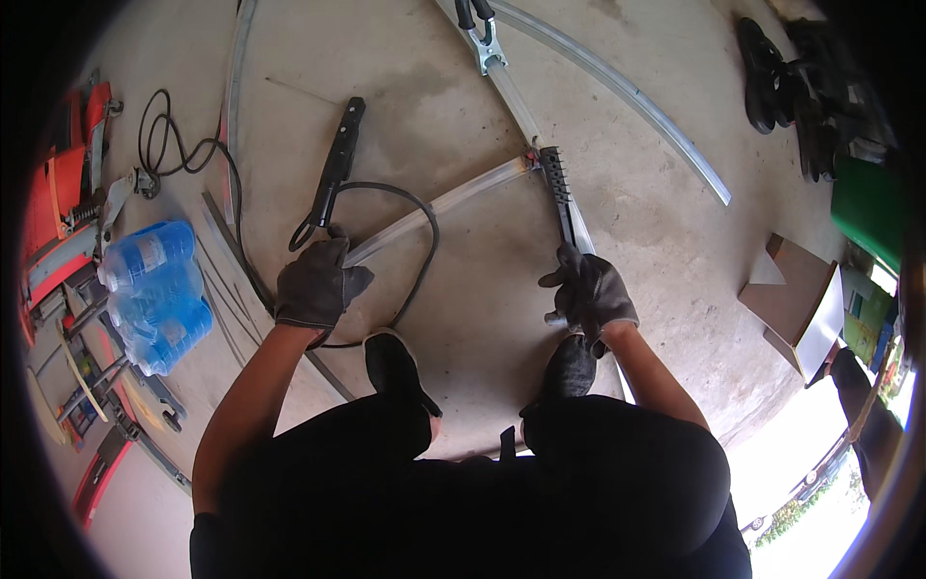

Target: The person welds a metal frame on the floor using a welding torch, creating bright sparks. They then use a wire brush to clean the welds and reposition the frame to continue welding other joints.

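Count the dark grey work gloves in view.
2. One on the left hand, near the slim black rod-shaped tool; one on the right hand, holding the black bristled brush. More may be hidden toward the picture's dark rim.

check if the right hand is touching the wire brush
Touching: the head view shows the gloved right hand gripping the wire brush by its handle.

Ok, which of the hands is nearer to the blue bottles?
Left. The left hand is to the right of the blue bottles, apart from them; the right hand is farther right, holding a black tool.
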A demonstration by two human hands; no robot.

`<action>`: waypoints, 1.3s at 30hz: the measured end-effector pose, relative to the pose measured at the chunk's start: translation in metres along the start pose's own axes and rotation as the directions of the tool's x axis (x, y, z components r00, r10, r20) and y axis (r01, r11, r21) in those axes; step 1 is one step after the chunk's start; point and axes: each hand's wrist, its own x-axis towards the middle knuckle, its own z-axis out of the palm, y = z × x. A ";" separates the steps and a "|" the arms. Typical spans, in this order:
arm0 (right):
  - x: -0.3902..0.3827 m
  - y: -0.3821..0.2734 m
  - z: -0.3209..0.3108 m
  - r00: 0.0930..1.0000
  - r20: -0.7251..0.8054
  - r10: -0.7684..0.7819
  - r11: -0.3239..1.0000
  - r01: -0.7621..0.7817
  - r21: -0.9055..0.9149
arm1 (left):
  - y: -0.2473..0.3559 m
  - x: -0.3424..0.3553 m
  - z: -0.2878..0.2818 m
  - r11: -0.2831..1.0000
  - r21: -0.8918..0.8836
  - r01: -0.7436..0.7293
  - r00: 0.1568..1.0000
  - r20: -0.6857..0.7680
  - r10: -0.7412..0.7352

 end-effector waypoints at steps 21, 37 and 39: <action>-0.033 0.085 -0.153 0.276 -0.414 -0.867 0.471 0.186 -0.863 | 0.209 0.113 -0.002 0.714 0.619 -0.326 0.870 -0.097 0.482; -0.039 0.047 -0.101 0.352 -0.121 -0.928 0.253 0.358 -0.899 | 0.048 -0.008 -0.084 0.897 0.302 -0.322 0.662 0.749 -0.015; -0.040 0.039 -0.117 0.247 -0.117 -0.962 0.200 0.341 -0.919 | 0.026 -0.025 -0.091 0.904 0.345 -0.254 0.677 0.730 -0.089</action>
